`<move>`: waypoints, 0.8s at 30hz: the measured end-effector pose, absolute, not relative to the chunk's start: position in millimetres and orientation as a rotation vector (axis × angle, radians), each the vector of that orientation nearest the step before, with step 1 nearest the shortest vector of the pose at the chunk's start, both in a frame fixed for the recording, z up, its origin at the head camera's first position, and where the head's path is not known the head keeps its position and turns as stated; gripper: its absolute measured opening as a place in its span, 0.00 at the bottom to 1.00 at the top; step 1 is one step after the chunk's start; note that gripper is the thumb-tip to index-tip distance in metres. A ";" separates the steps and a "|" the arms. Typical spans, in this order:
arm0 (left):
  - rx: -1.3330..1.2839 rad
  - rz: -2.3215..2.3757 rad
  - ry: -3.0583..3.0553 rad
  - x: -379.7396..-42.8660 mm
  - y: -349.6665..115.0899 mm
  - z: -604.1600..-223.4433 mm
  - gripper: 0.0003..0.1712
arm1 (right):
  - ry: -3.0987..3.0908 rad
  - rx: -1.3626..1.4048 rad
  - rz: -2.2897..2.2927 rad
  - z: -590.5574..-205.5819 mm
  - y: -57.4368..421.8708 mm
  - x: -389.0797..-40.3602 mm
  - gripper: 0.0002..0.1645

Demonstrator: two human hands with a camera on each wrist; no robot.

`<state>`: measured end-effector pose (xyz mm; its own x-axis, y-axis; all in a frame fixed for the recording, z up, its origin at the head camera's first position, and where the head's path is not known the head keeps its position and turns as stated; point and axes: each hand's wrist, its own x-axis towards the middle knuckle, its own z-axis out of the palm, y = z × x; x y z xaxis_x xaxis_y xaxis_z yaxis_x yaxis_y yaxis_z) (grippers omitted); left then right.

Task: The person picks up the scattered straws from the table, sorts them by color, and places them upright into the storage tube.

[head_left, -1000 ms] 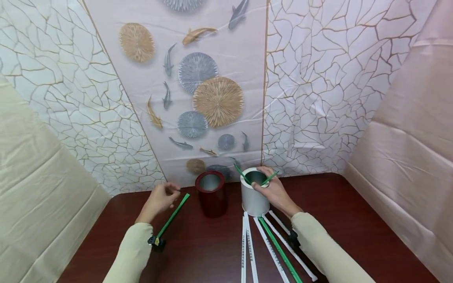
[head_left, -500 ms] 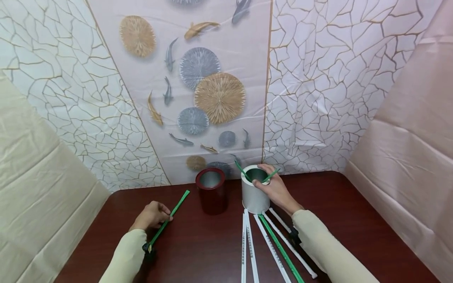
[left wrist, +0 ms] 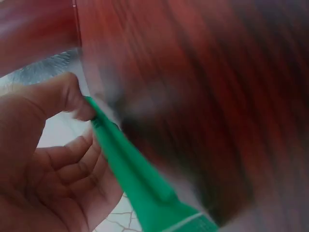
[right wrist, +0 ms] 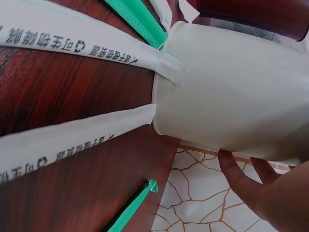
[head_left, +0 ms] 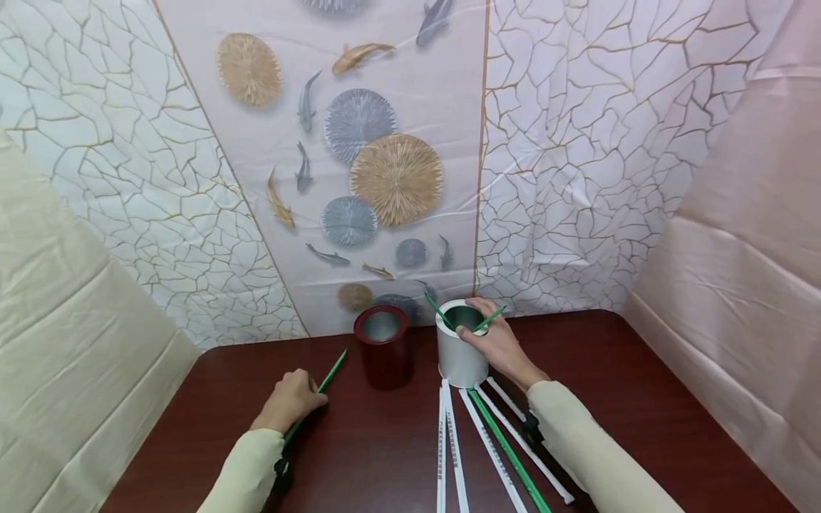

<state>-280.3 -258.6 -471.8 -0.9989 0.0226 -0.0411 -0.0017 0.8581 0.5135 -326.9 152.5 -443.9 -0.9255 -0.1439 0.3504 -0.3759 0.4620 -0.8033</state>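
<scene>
As left wrist alone shows, hand (left wrist: pixel 60 176) pinching green straw (left wrist: pixel 142 179)

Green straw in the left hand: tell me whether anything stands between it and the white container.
Yes: the dark red container stands on the table between the green straw and the white container. The right hand grips the white container's rim.

Dark reddish-brown wood-grain table (head_left: pixel 385 459). A dark red canister (head_left: pixel 387 367) and a white canister (head_left: pixel 462 360) stand upright near its back edge; white wrapped straws (head_left: pixel 492 449) and a green wrapped straw (head_left: pixel 507 449) fan out before the white one.
</scene>
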 end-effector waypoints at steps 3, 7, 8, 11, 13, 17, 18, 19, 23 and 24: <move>-0.041 0.960 2.973 -278.5 -259.1 -465.2 0.17 | -2.488 0.445 1.447 -447.0 151.9 -326.6 0.41; -0.118 1.127 3.023 -275.6 -251.8 -439.3 0.09 | -2.480 0.433 1.430 -447.6 153.2 -326.3 0.39; -0.127 1.166 3.048 -275.3 -248.2 -431.7 0.10 | -2.476 0.432 1.429 -447.3 153.5 -326.6 0.39; -0.134 1.262 3.130 -274.4 -234.9 -409.3 0.10 | -2.469 0.437 1.428 -445.4 153.5 -327.1 0.39; -0.106 1.334 3.178 -273.6 -225.0 -395.6 0.11 | -2.472 0.441 1.432 -445.1 152.9 -327.8 0.39; 0.043 1.514 3.217 -272.1 -202.2 -370.8 0.13 | -2.475 0.440 1.442 -446.0 152.3 -328.7 0.40; 0.094 1.562 3.212 -272.1 -196.1 -365.0 0.14 | -2.474 0.438 1.445 -446.3 152.3 -329.0 0.40; 0.145 1.608 3.203 -271.9 -189.9 -359.2 0.14 | -2.472 0.438 1.447 -446.4 152.3 -329.0 0.40; 0.346 1.791 3.122 -272.5 -166.1 -337.6 0.13 | -2.470 0.433 1.446 -446.5 152.1 -329.1 0.40; 0.399 1.830 3.094 -273.5 -160.3 -333.0 0.12 | -2.468 0.433 1.444 -446.4 152.2 -329.2 0.40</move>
